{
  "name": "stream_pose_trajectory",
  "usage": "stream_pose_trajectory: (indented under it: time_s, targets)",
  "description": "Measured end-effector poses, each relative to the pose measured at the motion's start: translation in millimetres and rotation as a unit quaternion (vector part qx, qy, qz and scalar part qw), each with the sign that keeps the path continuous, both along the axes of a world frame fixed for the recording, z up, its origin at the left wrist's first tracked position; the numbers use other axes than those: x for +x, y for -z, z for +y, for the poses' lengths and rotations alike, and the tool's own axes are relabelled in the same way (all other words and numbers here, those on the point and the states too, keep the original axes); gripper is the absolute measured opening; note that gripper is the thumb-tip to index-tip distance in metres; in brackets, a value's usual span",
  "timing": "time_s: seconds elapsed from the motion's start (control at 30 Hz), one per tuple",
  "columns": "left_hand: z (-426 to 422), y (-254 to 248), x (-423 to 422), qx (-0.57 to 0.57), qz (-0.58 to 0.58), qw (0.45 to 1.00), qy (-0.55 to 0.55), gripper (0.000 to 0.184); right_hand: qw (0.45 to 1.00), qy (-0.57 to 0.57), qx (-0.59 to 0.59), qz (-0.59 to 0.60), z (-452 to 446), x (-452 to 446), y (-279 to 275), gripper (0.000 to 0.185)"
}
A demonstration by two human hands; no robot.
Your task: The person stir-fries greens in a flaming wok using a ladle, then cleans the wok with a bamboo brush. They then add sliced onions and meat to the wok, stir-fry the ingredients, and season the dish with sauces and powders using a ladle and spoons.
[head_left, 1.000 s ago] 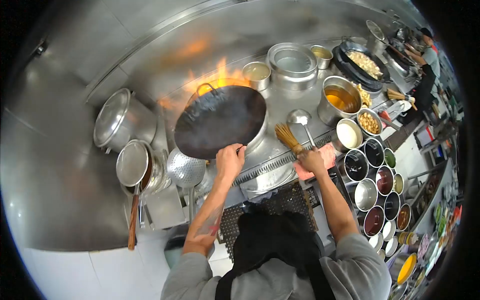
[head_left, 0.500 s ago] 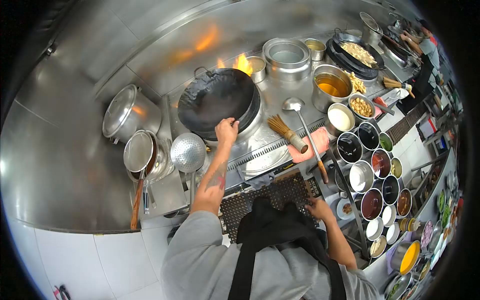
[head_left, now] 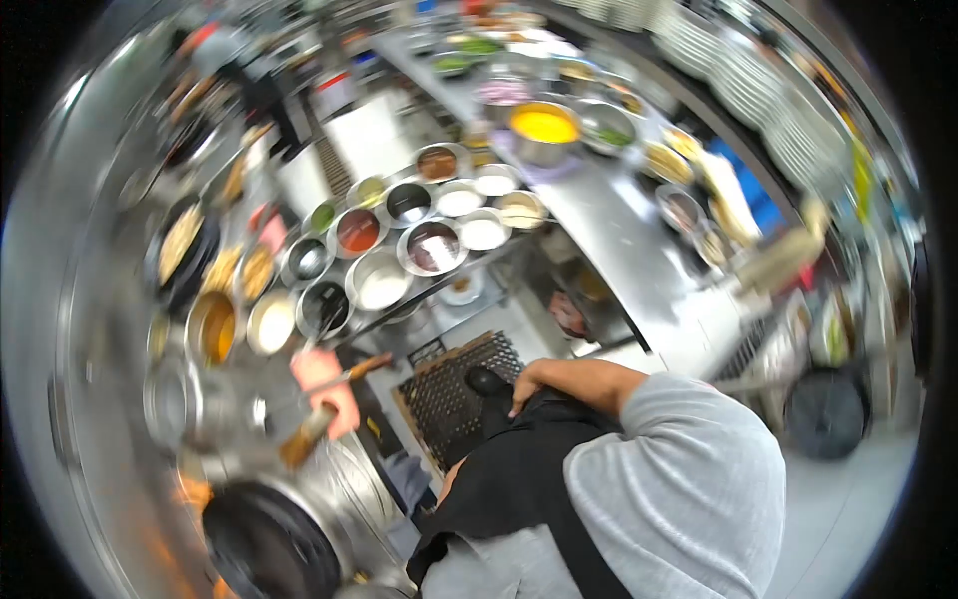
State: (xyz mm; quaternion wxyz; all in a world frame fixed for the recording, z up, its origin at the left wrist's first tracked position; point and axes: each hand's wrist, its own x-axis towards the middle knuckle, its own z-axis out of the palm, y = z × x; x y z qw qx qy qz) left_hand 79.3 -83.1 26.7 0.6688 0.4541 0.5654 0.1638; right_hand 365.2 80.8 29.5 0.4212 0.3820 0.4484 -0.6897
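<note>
My right hand (head_left: 523,387) hangs beside the black apron (head_left: 509,499), its fingers pointing down and loosely apart, with nothing seen in them. Of my left arm only a sliver of skin (head_left: 450,483) shows past the apron's edge; its fingers are hidden. The black wok (head_left: 269,544) sits on the stove at lower left, with flame beside it. Between wok and ladle lies a bamboo brush (head_left: 308,437), touching a pink cloth (head_left: 327,384). Across that cloth rests the wooden handle of the ladle (head_left: 349,374).
Several sauce pots, among them one of red sauce (head_left: 358,232), line the rack. A bowl of yellow liquid (head_left: 544,128) stands on the steel counter (head_left: 619,230). Plates (head_left: 738,80) are stacked at upper right. A black mat (head_left: 459,394) covers the floor. Another person (head_left: 235,60) works at upper left.
My view has swung to the right, bringing the counter and plates into sight. My left hand is no longer seen at the wok's rim. My right hand still hangs by the apron.
</note>
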Motion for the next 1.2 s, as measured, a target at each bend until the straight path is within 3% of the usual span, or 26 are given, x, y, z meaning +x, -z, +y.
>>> stream_pose_trajectory:
  time_s: [0.03, 0.1, 0.17, 0.27, 0.33, 0.37, 0.4, 0.43, 0.53, 0.6, 0.63, 0.67, 0.7, 0.77, 0.83, 0.87, 0.93, 0.97, 1.07, 1.13, 1.2]
  targets:
    - [10, -2, -3, -0.008, 0.022, 0.999, 0.037, 0.038, 0.999, 0.030, -0.030, -0.011, -8, 2, 11, 0.077]
    - [26, -3, -6, -0.028, 0.057, 0.994, 0.093, 0.039, 0.983, -0.044, 0.155, -0.086, -24, 3, -26, 0.070]
    - [45, -14, -10, -0.054, 0.088, 0.987, 0.125, 0.039, 0.986, -0.015, 0.153, -0.068, -31, 18, -49, 0.071]
    - [73, -29, -3, -0.069, 0.150, 0.975, 0.147, 0.040, 0.989, 0.050, 0.134, -0.045, -38, 53, -36, 0.071]
    - [93, -32, 1, -0.010, 0.193, 0.969, 0.152, 0.041, 0.982, 0.111, 0.147, -0.042, -32, 76, -42, 0.064]
    - [103, -29, 1, 0.036, 0.215, 0.964, 0.154, 0.043, 0.971, 0.079, 0.221, -0.040, -29, 86, -47, 0.057]
    - [113, -22, -2, 0.122, 0.245, 0.950, 0.150, 0.046, 0.970, 0.087, 0.224, -0.036, -25, 97, -63, 0.057]
    - [125, 1, -11, 0.151, 0.271, 0.935, 0.169, 0.046, 0.947, 0.220, 0.233, -0.012, -19, 114, -87, 0.052]
    - [146, 0, -3, 0.095, 0.208, 0.968, 0.103, 0.042, 0.780, 0.542, 0.295, 0.106, 0, 194, -105, 0.039]
    - [150, 0, 10, 0.065, 0.187, 0.976, 0.089, 0.040, 0.576, 0.759, 0.282, 0.112, 10, 252, -129, 0.035]
    - [149, 0, 17, 0.073, 0.229, 0.964, 0.117, 0.040, 0.462, 0.817, 0.310, 0.151, 19, 289, -114, 0.032]
    - [148, 0, 25, 0.083, 0.269, 0.949, 0.144, 0.040, 0.384, 0.847, 0.365, 0.051, 24, 324, -117, 0.032]
    - [145, -6, 37, 0.105, 0.282, 0.940, 0.160, 0.038, 0.395, 0.730, 0.544, -0.122, 31, 366, -107, 0.032]
    - [142, -12, 62, 0.076, 0.269, 0.943, 0.180, 0.041, 0.263, 0.617, 0.672, -0.313, 37, 405, -136, 0.038]
    - [141, -34, 94, 0.043, 0.286, 0.936, 0.202, 0.044, 0.268, 0.501, 0.680, -0.463, 43, 428, -167, 0.040]
    - [142, -55, 116, -0.003, 0.282, 0.939, 0.198, 0.046, 0.272, 0.501, 0.678, -0.465, 45, 433, -173, 0.040]
    - [147, -68, 140, -0.052, 0.279, 0.939, 0.196, 0.048, 0.372, 0.483, 0.592, -0.527, 49, 443, -177, 0.042]
    - [150, -69, 147, -0.020, 0.283, 0.935, 0.214, 0.047, 0.374, 0.483, 0.589, -0.529, 50, 446, -173, 0.042]
    - [158, -40, 143, 0.022, 0.278, 0.930, 0.240, 0.046, 0.463, 0.497, 0.561, -0.473, 52, 450, -162, 0.042]
    - [167, -47, 154, 0.034, 0.269, 0.929, 0.251, 0.045, 0.474, 0.481, 0.556, -0.484, 50, 448, -154, 0.044]
    - [177, -59, 168, 0.014, 0.328, 0.912, 0.248, 0.043, 0.448, 0.437, 0.613, -0.482, 46, 445, -145, 0.051]
